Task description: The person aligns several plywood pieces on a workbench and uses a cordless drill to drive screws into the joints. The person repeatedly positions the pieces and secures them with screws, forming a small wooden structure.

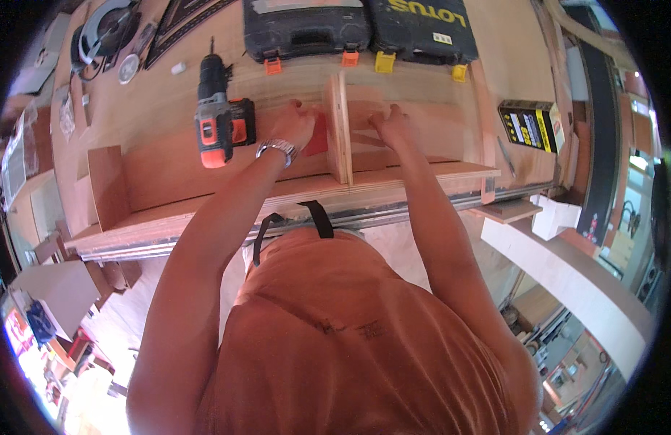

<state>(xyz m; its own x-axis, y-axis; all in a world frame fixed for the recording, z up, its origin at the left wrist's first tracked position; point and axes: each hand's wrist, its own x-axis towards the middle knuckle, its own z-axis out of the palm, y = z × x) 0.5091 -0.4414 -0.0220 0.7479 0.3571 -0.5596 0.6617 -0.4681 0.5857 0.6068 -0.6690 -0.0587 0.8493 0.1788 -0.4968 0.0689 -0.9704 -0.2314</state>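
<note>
A plywood divider (339,130) stands on edge across a long wooden board (168,156) on the bench. My left hand (295,125), with a metal-band watch at its wrist, is left of the divider with fingers curled. Beside it lies a flat red piece (318,134); whether the fingers touch it is unclear. On the divider's other side my right hand (396,126) is closed, thumb and fingers drawn together over the board. Anything between those fingertips is too small to make out. A cordless drill (214,116) with an orange-and-black body rests left of my left hand.
Two dark tool cases (306,29) with orange and yellow latches sit at the back. A circular saw (107,32) is at the far left. To the right are a black-and-yellow box (529,125) and a thin pen-like tool (506,156). An upright end piece (109,187) stands at the board's left.
</note>
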